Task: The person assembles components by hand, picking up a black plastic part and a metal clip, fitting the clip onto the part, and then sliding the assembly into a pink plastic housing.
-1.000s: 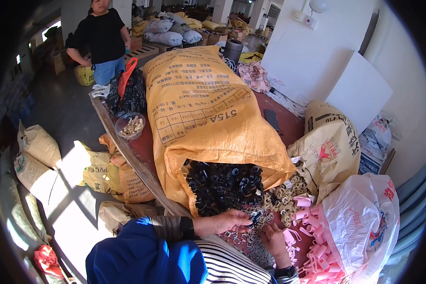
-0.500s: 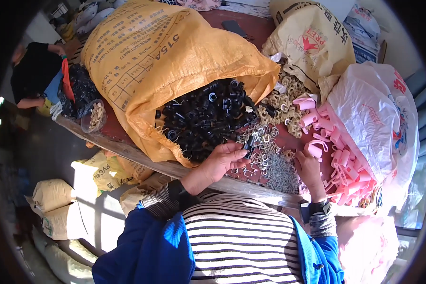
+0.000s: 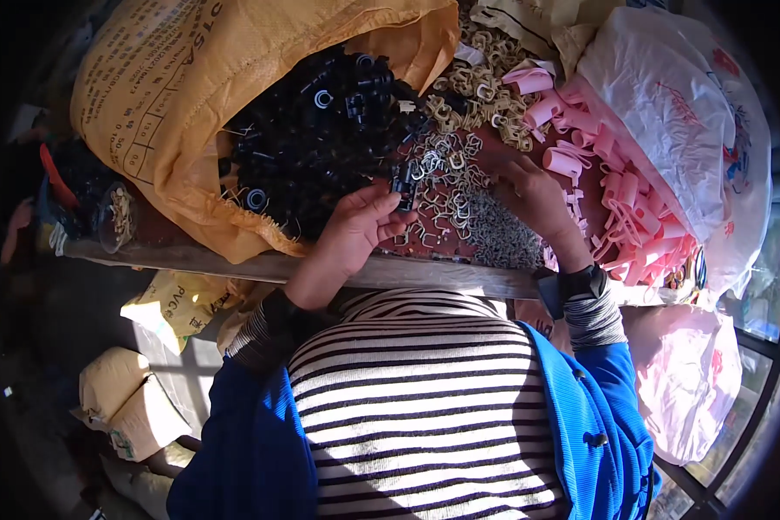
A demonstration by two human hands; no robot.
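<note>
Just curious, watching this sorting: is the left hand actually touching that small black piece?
Touching. The head view shows the left hand pinching the small black piece between thumb and fingers, with no gap.

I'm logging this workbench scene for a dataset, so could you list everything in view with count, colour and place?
woven plastic sack: one, yellow, upper left on the bench, mouth open
small black plastic rings: many, black, spilling from the sack mouth
small metal clips: many, silvery, bench centre
tan clip pieces: many, beige, top centre
pink plastic pieces: many, pink, right of centre
thin plastic bag: one, white and pink, upper right
wooden bench edge: one, grey-brown, across the middle
sacks on the floor: several, pale yellow, lower left
wristwatch: one, black, right wrist
left hand: one, pinching a small black part
right hand: one, resting on the clips
</note>
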